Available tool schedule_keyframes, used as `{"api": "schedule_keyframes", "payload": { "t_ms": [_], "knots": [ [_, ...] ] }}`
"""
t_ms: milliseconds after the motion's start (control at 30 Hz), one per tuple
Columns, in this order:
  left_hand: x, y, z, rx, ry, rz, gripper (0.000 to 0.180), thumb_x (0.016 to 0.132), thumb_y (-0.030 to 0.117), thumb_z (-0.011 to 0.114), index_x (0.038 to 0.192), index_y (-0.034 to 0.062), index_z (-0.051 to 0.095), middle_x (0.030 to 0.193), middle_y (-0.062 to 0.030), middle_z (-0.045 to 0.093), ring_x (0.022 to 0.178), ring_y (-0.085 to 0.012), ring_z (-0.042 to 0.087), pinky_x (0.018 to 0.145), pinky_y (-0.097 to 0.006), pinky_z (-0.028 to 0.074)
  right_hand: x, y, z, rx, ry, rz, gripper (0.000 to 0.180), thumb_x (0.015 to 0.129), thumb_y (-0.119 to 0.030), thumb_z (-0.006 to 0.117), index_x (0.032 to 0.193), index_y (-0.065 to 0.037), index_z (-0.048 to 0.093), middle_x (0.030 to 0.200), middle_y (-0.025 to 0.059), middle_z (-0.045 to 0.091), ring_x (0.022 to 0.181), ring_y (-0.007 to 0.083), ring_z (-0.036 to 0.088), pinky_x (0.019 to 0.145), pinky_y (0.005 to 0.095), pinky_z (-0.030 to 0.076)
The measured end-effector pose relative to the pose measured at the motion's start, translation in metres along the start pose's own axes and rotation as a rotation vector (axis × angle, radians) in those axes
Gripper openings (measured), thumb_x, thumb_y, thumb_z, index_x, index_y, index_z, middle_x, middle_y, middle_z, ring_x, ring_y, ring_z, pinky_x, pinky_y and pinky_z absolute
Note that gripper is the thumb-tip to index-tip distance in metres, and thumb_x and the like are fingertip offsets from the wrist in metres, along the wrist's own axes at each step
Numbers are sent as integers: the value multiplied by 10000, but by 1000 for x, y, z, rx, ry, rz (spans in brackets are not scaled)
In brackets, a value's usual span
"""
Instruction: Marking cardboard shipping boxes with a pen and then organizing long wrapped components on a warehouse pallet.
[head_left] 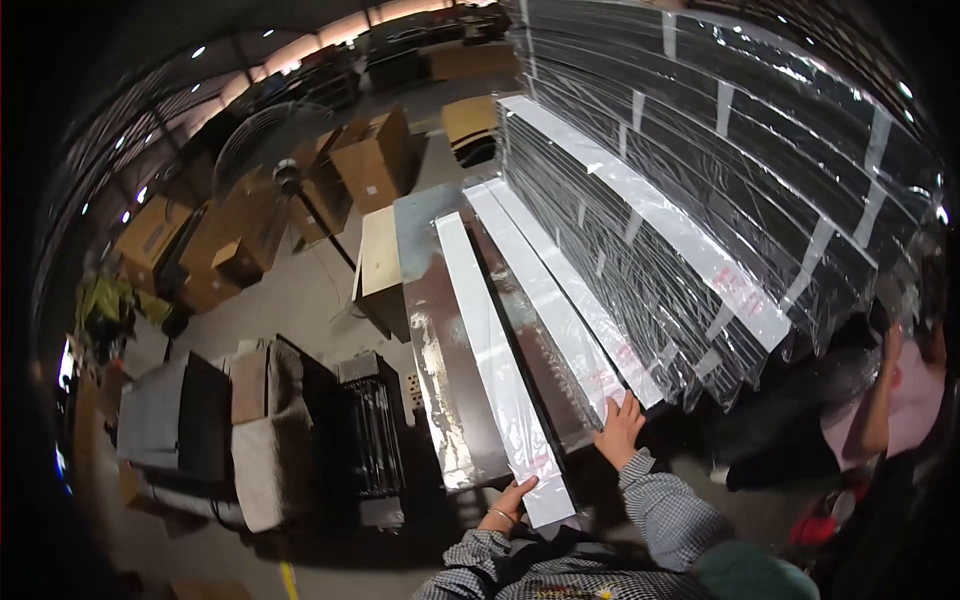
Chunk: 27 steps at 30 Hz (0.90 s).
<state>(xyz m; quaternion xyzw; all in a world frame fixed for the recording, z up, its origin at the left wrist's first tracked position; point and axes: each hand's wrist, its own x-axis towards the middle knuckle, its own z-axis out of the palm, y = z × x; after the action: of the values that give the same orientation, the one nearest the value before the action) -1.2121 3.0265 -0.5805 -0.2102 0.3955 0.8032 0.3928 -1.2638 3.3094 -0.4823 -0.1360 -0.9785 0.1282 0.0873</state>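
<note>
A long, narrow white-topped board [483,340] in clear plastic wrap lies lengthwise on the brown tabletop [450,380], its dark side edge showing. My left hand [508,505] is closed on the left edge of its near end, thumb over the top. To the right lies a second long white-topped board [545,300], close beside a third similar board [585,290]. My right hand [622,430] grips the near end of the second board, fingers over its top. The undersides of both grips are hidden.
A tall stack of plastic-wrapped dark boards [700,150] rises on the right, one white-topped board [650,215] among them. Another person in pink [900,400] is at the far right. Cardboard boxes [372,155], a stand fan [290,175] and stacked dark panels [370,430] stand left.
</note>
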Motion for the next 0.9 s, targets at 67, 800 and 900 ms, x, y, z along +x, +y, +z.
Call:
{"api": "schedule_keyframes", "payload": {
  "t_ms": [67,800,900],
  "knots": [
    [-8,3,20,-80,-96,-62,548,899,296,756,1341,25,578,1266,-93,666,1151,-251,641,999,-415,507,0,8,8,41,4,245,906,609,-325,864,1363,-30,459,1352,263,426,1267,436,373,1007,535,311],
    [-8,-69,56,158,298,101,1068,693,382,922,1475,24,289,1388,-169,506,1266,-308,515,914,-491,508,-159,91,-50,129,-306,-260,1144,546,-308,891,1521,-61,346,1220,269,416,1142,457,409,982,539,326],
    [-66,-41,60,137,321,-136,987,709,356,913,1429,66,304,1356,-132,520,1199,-276,549,782,-465,530,-143,66,-64,146,-344,-401,1093,522,-262,890,1480,-65,401,1225,258,432,1138,447,422,980,534,337]
  ]
}}
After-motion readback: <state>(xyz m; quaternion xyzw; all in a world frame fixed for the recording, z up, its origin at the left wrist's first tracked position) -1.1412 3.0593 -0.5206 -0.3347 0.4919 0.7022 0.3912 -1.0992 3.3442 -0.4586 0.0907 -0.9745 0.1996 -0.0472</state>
